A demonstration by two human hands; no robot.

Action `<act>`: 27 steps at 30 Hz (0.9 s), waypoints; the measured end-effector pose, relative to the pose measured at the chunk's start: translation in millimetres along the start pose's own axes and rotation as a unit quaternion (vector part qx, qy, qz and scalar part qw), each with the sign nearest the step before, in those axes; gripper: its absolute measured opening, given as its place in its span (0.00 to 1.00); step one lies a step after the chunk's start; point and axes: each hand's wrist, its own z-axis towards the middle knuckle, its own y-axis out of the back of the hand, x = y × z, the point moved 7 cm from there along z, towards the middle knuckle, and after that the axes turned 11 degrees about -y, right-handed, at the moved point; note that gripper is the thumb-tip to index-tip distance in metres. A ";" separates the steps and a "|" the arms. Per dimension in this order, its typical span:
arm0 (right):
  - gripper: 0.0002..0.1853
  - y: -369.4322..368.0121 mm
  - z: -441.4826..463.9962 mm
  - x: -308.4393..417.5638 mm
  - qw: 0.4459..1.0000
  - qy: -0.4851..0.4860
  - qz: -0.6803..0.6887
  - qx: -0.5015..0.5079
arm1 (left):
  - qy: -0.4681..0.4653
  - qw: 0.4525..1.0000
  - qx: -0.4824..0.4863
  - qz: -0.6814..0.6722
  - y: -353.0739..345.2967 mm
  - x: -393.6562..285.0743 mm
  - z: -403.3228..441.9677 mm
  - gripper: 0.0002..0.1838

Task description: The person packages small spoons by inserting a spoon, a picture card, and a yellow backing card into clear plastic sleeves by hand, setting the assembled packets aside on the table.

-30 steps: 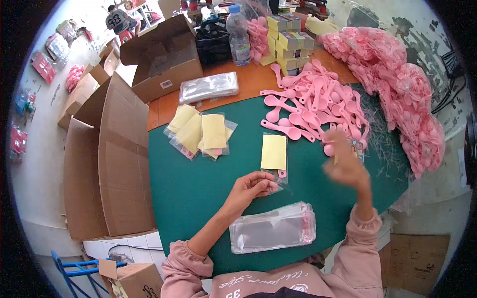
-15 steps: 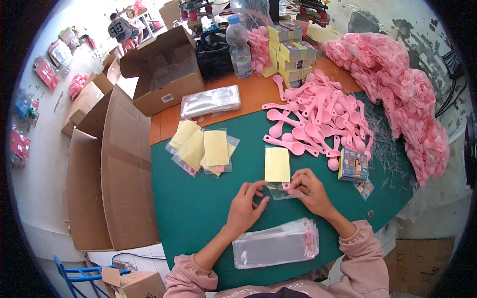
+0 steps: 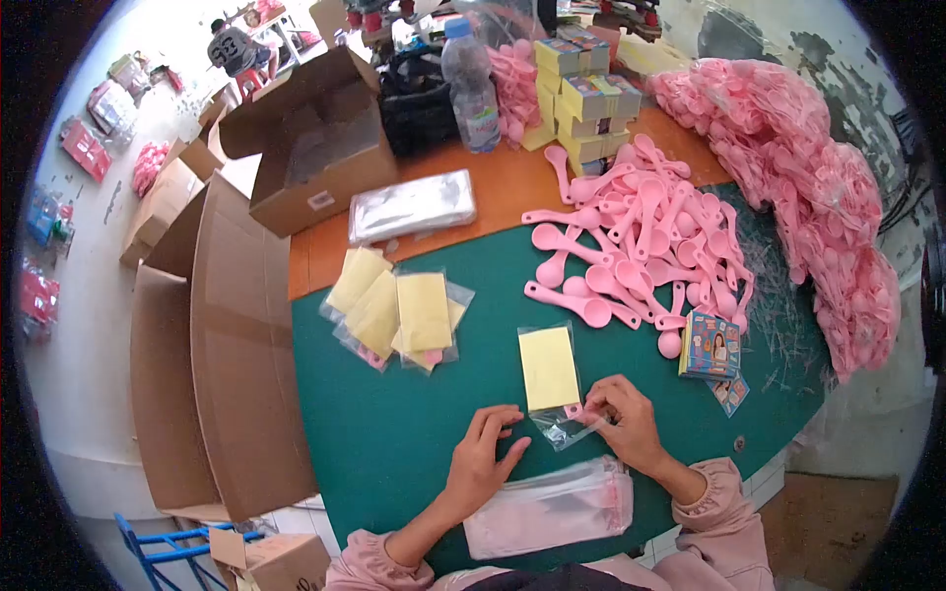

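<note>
at twelve o'clock of the stacked sleeves (image 3: 547,512), the clear bag (image 3: 553,387) with its yellow card (image 3: 548,362) seems best kept flat and its loose end (image 3: 562,431) uncreased, the right hand (image 3: 629,422) pinching that end at four o'clock, the left hand (image 3: 485,457) loosely open near seven o'clock.

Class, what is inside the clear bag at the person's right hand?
The clear bag holds a yellow card and a pink piece, one end showing; whatever the card covers cannot be seen.
</note>
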 end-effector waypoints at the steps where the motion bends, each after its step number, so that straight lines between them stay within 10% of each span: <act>1: 0.09 -2.2 -1.6 -1.2 1.000 -0.004 -0.001 0.008 | 0.009 1.000 -0.003 -0.001 -0.7 1.8 -3.3 0.18; 15: 0.07 -7.2 -1.4 3.6 0.996 0.091 0.008 -0.006 | -0.063 0.994 0.039 0.079 -3.1 0.1 20.6 0.09; 27: 0.09 -17.2 17.6 -10.2 0.979 -0.051 0.195 0.032 | 0.021 0.999 -0.034 -0.026 1.4 22.0 23.0 0.09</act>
